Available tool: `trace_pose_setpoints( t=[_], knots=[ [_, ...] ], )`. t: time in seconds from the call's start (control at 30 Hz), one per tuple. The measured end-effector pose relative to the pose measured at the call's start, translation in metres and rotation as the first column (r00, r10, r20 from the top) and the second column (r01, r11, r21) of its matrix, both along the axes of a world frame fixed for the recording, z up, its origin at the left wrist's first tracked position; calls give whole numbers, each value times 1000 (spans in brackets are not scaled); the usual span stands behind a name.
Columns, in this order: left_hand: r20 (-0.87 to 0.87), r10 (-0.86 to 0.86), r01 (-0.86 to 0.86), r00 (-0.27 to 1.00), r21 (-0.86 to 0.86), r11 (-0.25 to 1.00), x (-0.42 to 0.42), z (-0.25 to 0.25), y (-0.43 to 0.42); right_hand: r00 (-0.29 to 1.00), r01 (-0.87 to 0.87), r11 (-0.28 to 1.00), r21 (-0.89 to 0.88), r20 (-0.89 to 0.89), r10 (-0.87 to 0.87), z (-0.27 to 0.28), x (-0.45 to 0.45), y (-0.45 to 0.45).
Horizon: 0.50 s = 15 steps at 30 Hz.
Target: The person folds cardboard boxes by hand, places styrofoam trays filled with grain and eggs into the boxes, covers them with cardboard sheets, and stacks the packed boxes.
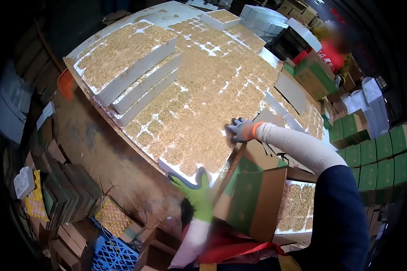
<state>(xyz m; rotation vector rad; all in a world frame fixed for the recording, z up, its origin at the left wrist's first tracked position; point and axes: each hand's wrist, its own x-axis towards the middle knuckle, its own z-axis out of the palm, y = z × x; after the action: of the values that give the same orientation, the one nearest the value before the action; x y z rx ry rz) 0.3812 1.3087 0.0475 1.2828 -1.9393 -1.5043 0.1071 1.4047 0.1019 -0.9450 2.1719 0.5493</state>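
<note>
My left hand, in a green and grey glove, rests with fingers spread on the near edge of a white foam tray filled with tan husk-like material. My right hand, in a grey and orange glove, lies at the right side of the husk-covered trays, fingers apart. Nothing is visibly held in either hand. A stack of filled foam trays stands at the left of the table. An open green and brown carton is below my right arm.
A co-worker in red stands at the upper right behind a carton. Green boxes are stacked at the right. Flattened cardboard, a yellow egg tray and a blue crate are at lower left.
</note>
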Motion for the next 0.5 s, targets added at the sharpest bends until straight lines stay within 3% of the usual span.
trace_pose_setpoints(
  t=[0.07,0.1,0.17,0.2,0.27,0.33,0.4,0.43,0.5],
  knots=[
    [23,87,-86,996,-13,996,-4,21,-4,996,88,994,-59,-17,-89,-3,12,-7],
    [-110,191,-158,975,260,953,-5,-5,-16,998,49,996,-68,45,-46,-1,7,-8],
    [-286,399,-182,871,567,803,-11,-4,-32,995,17,995,-96,103,-7,10,1,-9],
    [-298,390,-173,871,558,812,-7,-14,-37,993,68,987,-146,102,-53,23,1,-8],
    [-364,410,-46,836,699,714,-1,-47,-54,986,165,948,-273,66,-152,47,-4,0],
    [-505,397,139,767,734,664,15,1,-61,970,242,840,-486,88,-228,80,-4,14],
    [-524,216,172,824,595,785,35,66,-68,923,341,694,-634,85,-376,127,17,22],
    [-552,154,243,819,578,779,43,73,-79,964,222,713,-665,40,-263,140,16,36],
    [-600,109,332,793,574,749,54,87,-108,955,297,652,-697,198,-223,167,29,60]
  ],
)
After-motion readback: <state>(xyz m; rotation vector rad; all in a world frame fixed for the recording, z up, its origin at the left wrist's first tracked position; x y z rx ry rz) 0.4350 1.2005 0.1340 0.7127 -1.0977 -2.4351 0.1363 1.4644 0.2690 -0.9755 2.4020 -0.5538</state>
